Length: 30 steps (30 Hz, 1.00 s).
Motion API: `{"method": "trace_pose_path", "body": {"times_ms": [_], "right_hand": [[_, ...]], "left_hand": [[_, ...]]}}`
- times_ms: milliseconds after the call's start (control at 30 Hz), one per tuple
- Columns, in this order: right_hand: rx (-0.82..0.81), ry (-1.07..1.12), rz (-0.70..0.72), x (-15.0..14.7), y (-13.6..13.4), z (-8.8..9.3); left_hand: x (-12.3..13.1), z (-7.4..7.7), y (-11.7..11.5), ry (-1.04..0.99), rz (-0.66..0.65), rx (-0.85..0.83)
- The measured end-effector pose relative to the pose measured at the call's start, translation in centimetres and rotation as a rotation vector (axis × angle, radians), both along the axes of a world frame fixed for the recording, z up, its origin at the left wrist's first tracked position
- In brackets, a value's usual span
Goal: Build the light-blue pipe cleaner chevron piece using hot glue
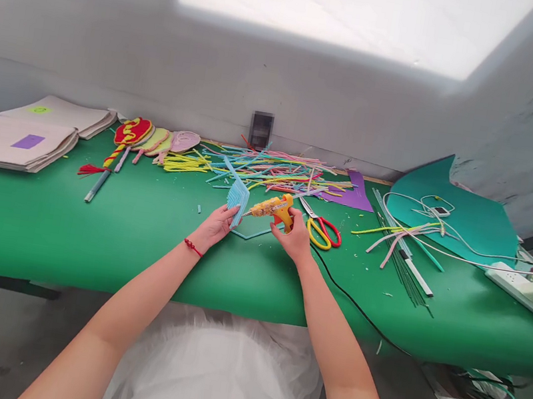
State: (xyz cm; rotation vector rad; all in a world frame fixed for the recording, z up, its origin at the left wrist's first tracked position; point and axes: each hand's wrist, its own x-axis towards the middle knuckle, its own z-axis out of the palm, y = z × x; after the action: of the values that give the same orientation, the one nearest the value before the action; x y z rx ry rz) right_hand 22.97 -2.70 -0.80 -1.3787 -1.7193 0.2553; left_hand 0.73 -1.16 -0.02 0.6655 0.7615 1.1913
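Note:
My left hand [215, 224] is closed on a light blue piece made of glued strips [237, 199], held upright over the green table [90, 225]. My right hand [295, 234] grips a yellow-orange hot glue gun [272, 208], whose nozzle points left at the blue piece and almost touches it. A red string circles my left wrist. The gun's black cord [356, 305] runs off to the right over the table's front edge.
A pile of coloured strips [271, 168] lies behind my hands. Red-and-yellow scissors [322, 230], a purple sheet [355, 195], a teal foam sheet [456, 213] and a white power strip [530, 292] sit right. Paper stacks [17, 140] and finished fan shapes [154, 140] lie left.

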Motion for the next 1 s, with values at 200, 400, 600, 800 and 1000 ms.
{"method": "trace_pose_path", "body": {"times_ms": [200, 400, 600, 800, 1000], "right_hand": [[-0.021, -0.052, -0.006, -0.21, 0.03, -0.21], [-0.017, -0.071, -0.018, -0.16, 0.08, -0.22], [-0.029, -0.074, 0.010, -0.06, 0.05, -0.20], [-0.042, -0.054, 0.022, 0.12, 0.17, -0.42], [-0.036, -0.047, 0.041, 0.18, 0.24, -0.57]], "left_hand": [[0.17, -0.62, 0.27, -0.070, -0.031, -0.108], [0.09, -0.70, 0.37, -0.077, -0.031, -0.109], [0.13, -0.76, 0.33, -0.101, -0.041, -0.129], [0.10, -0.64, 0.30, -0.106, -0.043, -0.147], [0.06, -0.27, 0.16, -0.113, -0.048, -0.151]]}}
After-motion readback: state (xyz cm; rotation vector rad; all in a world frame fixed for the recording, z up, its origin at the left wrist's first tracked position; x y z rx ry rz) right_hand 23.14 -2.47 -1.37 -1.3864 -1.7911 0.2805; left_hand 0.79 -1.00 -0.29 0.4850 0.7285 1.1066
